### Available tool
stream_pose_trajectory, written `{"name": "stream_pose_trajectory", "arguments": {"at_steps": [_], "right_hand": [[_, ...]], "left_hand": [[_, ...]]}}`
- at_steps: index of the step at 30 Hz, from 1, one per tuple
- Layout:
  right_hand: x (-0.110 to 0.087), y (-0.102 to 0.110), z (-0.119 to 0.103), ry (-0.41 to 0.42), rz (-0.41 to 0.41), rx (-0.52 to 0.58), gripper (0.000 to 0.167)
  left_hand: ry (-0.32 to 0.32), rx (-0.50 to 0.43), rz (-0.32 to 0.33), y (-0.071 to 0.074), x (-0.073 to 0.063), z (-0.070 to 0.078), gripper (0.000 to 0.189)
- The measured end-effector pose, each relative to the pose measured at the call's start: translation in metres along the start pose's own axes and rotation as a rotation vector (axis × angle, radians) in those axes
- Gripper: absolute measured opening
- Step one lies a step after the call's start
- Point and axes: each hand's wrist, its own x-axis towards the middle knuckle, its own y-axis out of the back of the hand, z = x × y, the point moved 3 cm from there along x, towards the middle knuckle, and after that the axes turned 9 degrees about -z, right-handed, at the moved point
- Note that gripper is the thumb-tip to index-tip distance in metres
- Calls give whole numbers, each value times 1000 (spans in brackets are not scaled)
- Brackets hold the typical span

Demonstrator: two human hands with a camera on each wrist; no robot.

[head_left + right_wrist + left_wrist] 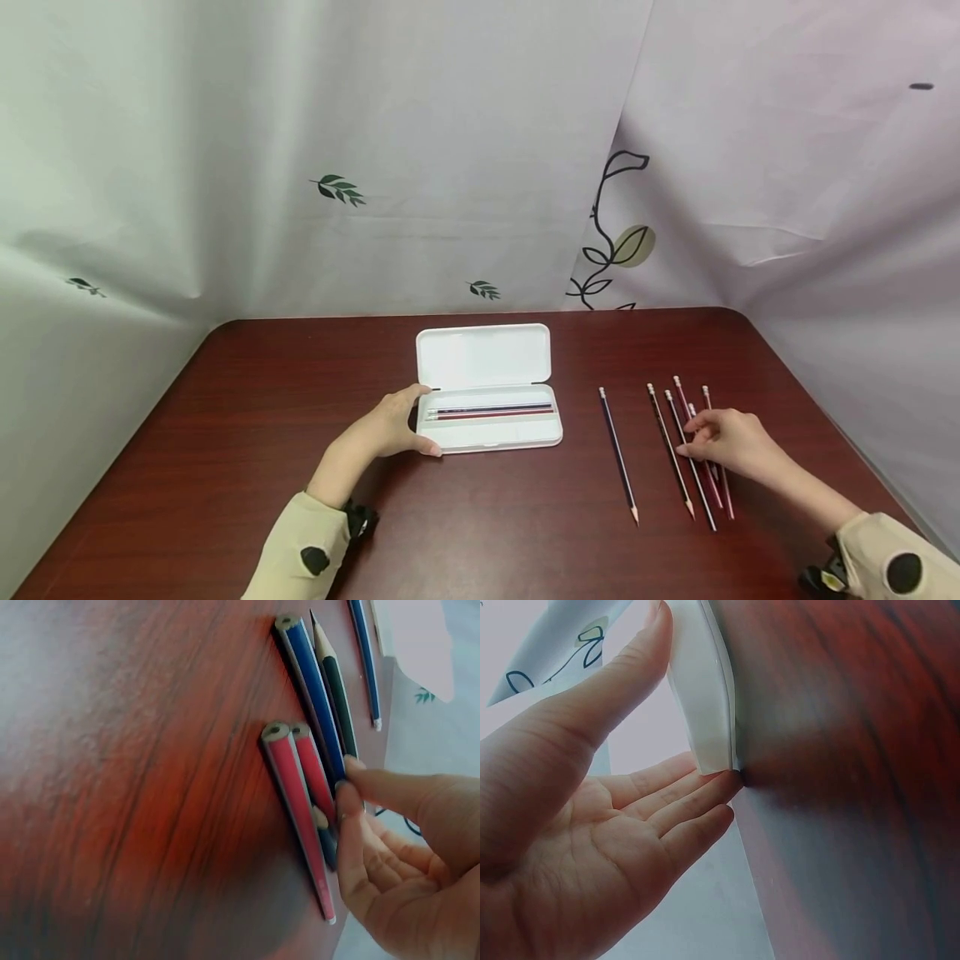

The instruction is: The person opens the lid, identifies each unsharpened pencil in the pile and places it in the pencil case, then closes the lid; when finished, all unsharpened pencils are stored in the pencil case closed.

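Observation:
A white pencil case point(489, 446) lies open on the table, its lid point(483, 357) tilted back. Inside are a blue pencil point(525, 407) and a red pencil point(487, 414). My left hand point(393, 425) holds the case's left end, thumb at the front and fingers at the back corner. To the right, my right hand point(735, 442) pinches a blue unsharpened pencil point(311, 690) between thumb and index finger. Next to it lies a sharpened dark green pencil point(339, 705). Two red unsharpened pencils point(291, 776) lie on its other side, with a dark pencil point(327, 844) partly hidden between.
A separate sharpened dark blue pencil point(618, 454) lies between the case and the pencil group. The dark red wooden table point(480, 525) backs onto a pale leaf-printed curtain point(420, 167), which also hangs along both sides.

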Motion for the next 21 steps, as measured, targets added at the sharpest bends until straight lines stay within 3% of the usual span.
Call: {"name": "stream_pose_trajectory", "arguments": {"at_steps": [6,14,21], "right_hand": [[4,-1,-5,-26,-1,-14,30],[18,4,-13,-106,-145,39,17],[24,7,-15,-151,-201,-9,22]], "left_hand": [[2,4,0,0,0,0,92],[-9,14,4,1,0,-2,92],[3,3,-6,1,1,-1,92]]}}
